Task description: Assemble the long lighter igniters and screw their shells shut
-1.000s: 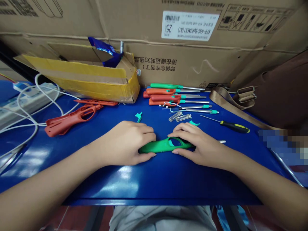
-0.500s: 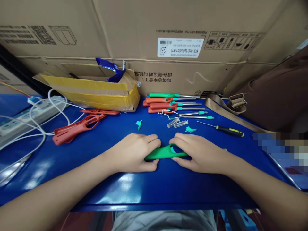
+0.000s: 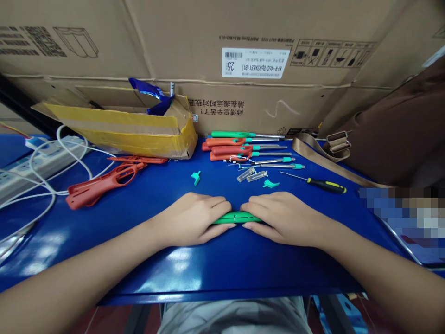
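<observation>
Both of my hands grip one green lighter handle (image 3: 236,217) just above the blue table, its narrow seam edge turned up. My left hand (image 3: 198,219) is closed round its left end, and my right hand (image 3: 281,218) round its right end; the thumbs are on the near side. Both ends are hidden under the fingers. Beyond my hands lie two teal triggers, one on the left (image 3: 196,177) and one on the right (image 3: 270,184). Two clear fuel tanks (image 3: 256,176) rest between them.
Several assembled lighters (image 3: 231,151) and metal tubes (image 3: 278,165) lie at the back. Red handle shells (image 3: 100,185) are on the left, near a power strip (image 3: 21,167) with white cables. A screwdriver (image 3: 327,185) lies right; a taped carton (image 3: 139,134) stands behind.
The green handle has been rolled in my hands, from its broad side with the loop opening to its narrow seam edge. The view has shifted slightly.
</observation>
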### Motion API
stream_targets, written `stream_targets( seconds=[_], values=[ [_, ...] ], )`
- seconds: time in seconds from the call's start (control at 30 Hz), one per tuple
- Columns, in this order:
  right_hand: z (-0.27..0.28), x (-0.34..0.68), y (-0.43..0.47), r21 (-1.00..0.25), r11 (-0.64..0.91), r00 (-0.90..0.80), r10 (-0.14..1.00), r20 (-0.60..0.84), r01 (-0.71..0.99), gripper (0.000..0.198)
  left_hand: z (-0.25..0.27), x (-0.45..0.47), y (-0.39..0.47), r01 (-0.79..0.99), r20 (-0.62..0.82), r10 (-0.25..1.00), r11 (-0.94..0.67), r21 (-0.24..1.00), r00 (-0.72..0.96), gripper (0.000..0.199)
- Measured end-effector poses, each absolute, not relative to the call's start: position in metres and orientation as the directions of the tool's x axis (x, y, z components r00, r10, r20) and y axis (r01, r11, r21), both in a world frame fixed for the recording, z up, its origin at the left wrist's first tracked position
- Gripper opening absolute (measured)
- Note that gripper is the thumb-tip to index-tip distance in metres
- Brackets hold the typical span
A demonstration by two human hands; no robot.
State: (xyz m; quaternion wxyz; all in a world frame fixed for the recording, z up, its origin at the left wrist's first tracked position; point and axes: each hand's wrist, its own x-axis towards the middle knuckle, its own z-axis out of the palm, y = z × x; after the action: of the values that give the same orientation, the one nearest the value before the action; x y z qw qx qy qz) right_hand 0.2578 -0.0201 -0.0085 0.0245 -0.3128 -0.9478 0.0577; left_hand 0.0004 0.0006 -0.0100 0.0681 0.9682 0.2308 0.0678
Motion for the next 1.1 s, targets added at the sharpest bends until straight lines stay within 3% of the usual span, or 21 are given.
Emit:
stream_targets(
  seconds=[0.4, 0.63, 0.9, 1.0, 1.1],
  values=[
    [-0.011, 0.258, -0.022, -0.124, 0.811, -0.804, 0.584, 0.117, 0.571, 0.04, -0.014, 0.003, -0.004, 0.393, 0.15, 0.423, -0.899, 0.194, 0.893, 0.029],
    [-0.006, 0.269, -0.017, -0.144, 0.736, -0.733, 0.675, 0.081, 0.662, 0.037, -0.011, -0.006, 0.007, 0.42, 0.127, 0.448, -0.885, 0.199, 0.885, 0.028],
    [-0.005, 0.272, -0.015, -0.121, 0.749, -0.739, 0.663, 0.121, 0.652, 0.039, -0.012, -0.008, 0.009, 0.437, 0.117, 0.47, -0.87, 0.229, 0.875, 0.03],
    [-0.002, 0.274, -0.014, -0.179, 0.728, -0.717, 0.684, 0.131, 0.662, 0.034, -0.01, -0.008, 0.009, 0.438, 0.098, 0.498, -0.828, 0.35, 0.862, 0.03],
    [0.001, 0.275, -0.013, -0.232, 0.711, -0.703, 0.699, 0.132, 0.664, 0.028, -0.005, -0.005, 0.009, 0.43, 0.061, 0.609, -0.623, 0.654, 0.79, 0.036]
  ],
)
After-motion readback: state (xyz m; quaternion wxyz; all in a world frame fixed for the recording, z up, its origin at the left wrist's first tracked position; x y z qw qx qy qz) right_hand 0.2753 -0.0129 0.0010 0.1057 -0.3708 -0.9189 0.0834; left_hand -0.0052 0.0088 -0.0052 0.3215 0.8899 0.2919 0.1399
